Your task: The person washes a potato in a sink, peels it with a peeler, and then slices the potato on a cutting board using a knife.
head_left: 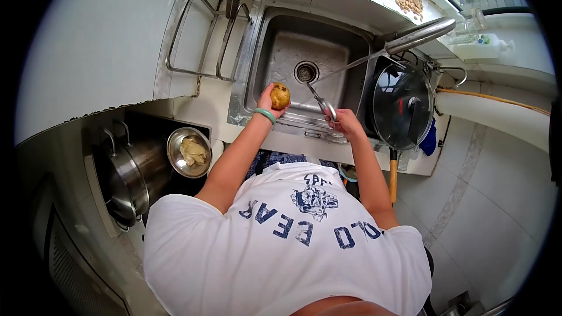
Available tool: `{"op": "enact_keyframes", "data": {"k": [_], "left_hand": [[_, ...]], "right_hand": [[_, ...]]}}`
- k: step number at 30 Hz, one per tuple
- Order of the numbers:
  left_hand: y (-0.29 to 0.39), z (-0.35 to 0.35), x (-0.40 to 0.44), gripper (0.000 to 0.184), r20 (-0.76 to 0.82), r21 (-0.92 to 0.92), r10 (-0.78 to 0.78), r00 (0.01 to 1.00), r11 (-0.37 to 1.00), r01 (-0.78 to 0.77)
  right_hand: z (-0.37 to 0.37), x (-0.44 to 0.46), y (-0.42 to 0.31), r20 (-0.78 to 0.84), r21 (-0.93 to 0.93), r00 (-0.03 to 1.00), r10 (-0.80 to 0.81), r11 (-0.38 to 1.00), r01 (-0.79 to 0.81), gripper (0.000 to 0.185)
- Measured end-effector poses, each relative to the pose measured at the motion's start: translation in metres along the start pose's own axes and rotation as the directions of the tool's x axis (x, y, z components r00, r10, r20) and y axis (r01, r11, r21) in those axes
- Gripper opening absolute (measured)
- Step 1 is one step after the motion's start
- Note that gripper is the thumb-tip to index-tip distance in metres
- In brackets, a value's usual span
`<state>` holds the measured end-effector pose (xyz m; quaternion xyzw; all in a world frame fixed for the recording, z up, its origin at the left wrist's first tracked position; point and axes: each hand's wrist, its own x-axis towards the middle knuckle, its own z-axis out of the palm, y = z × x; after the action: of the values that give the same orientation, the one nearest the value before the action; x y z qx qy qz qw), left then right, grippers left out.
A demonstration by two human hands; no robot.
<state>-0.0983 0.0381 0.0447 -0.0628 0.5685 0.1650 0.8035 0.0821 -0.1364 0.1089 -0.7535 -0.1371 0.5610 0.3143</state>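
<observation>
My left hand [267, 103] is wrapped round a yellowish-brown potato [280, 96] with dark spots, over the near left part of the metal sink [281, 52]. A green bangle sits on my left wrist. My right hand [345, 122] grips a shiny metal utensil [324, 104] at the sink's front edge, and its thin end points towards the drain [306, 72]. What kind of utensil it is, I cannot tell. From the faucet [420, 35] at the right a thin stream of water runs down into the sink.
A pan with a glass lid [404, 105] stands right of the sink. To the left are a metal rack [219, 41], a bowl with pale pieces [189, 152] and a lidded steel pot [126, 175]. Small brown pieces [407, 0] and a bottle [483, 47] lie near the window.
</observation>
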Motion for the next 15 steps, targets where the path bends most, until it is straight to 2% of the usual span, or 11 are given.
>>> {"op": "enact_keyframes", "data": {"k": [1,2,3,4,6,7,11,13,15], "left_hand": [[0.000,-0.001,0.005,0.046,0.002,-0.003,0.002,1.000,1.000,-0.002],[0.000,-0.004,0.011,0.045,0.023,-0.007,-0.012,1.000,1.000,0.012],[0.001,-0.004,0.010,0.044,0.044,-0.011,-0.024,0.999,1.000,0.024],[0.002,-0.003,0.010,0.044,0.042,-0.015,-0.020,0.999,1.000,0.021],[0.002,-0.002,0.005,0.043,0.026,0.001,-0.022,0.999,1.000,0.022],[0.002,-0.001,0.004,0.043,0.025,-0.001,-0.021,0.999,1.000,0.021],[0.000,-0.001,0.005,0.043,0.017,-0.014,-0.016,1.000,1.000,0.017],[0.000,-0.004,0.008,0.043,0.009,-0.014,-0.028,1.000,1.000,0.028],[-0.001,-0.008,0.011,0.043,0.027,0.000,-0.052,0.998,0.999,0.052]], "right_hand": [[-0.003,0.004,0.004,0.249,0.378,0.963,0.101,0.906,-0.193,0.048],[-0.004,0.008,0.007,0.503,0.630,0.860,0.086,0.645,-0.433,0.057],[0.002,0.007,0.007,0.534,0.686,0.844,0.042,0.563,-0.462,0.075],[0.004,0.005,0.006,0.538,0.682,0.842,0.043,0.565,-0.464,0.075],[0.006,-0.001,0.003,0.614,0.755,0.782,-0.106,0.367,-0.543,0.080],[0.008,-0.001,0.002,0.618,0.747,0.781,-0.090,0.377,-0.548,0.090],[0.012,-0.012,-0.014,0.612,0.761,0.780,-0.131,0.363,-0.537,0.093],[0.014,-0.005,-0.014,0.642,0.758,0.745,-0.182,0.296,-0.581,0.100],[0.016,-0.002,-0.017,0.632,0.767,0.754,-0.176,0.281,-0.577,0.100]]}}
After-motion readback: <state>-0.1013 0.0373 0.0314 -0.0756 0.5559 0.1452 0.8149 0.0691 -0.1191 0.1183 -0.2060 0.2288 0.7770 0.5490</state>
